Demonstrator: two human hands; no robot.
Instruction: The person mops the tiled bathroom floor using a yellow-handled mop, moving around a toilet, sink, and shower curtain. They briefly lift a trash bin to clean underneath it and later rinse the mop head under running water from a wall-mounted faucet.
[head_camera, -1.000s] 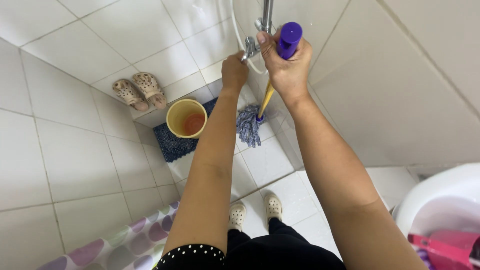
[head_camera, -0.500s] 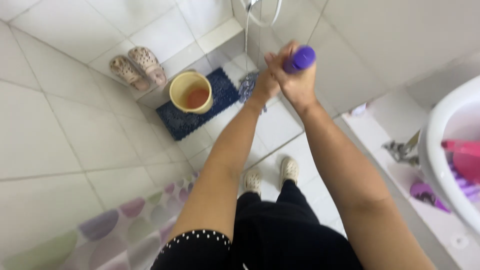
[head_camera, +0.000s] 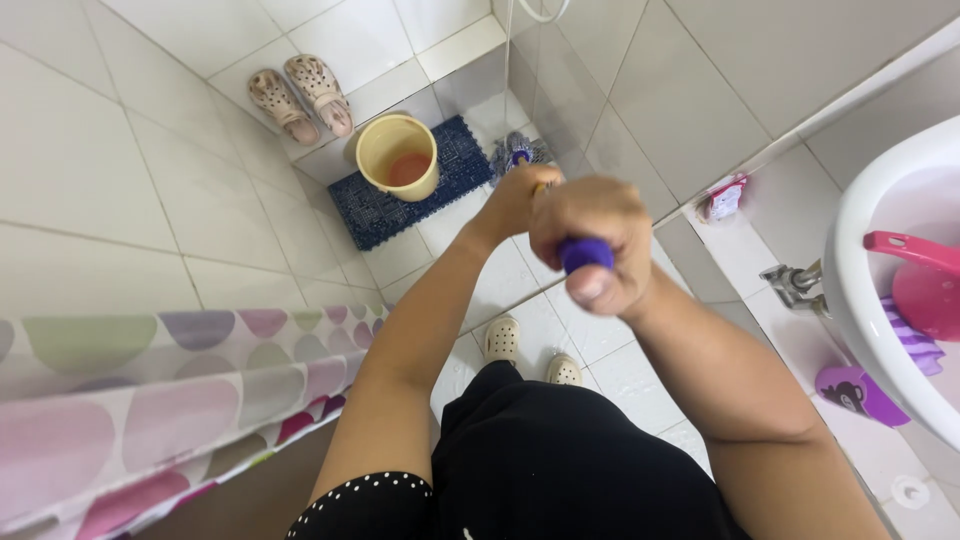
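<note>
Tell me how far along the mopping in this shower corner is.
Done: the yellow bucket on the blue mat holds reddish water. In hand: right hand and left hand grip the mop handle, mop head at the wall's base. Left: how much floor remains is unclear.

One view only is given, taken from a camera worn on the head and aimed steeply down and forward along the person's body. The forearms are seen close up, rising from the bottom edge to the right hand (head_camera: 592, 250) and left hand (head_camera: 515, 200) at the frame's middle. The tiled floor (head_camera: 300, 235) is seen much farther off, with a yellow bucket (head_camera: 399, 155) on a blue mat (head_camera: 385, 210) toward the far side. A shower curtain (head_camera: 150, 390) is cut by the near left edge, and a white basin (head_camera: 880, 260) by the right edge. No second view is supplied, so nothing is shared.
</note>
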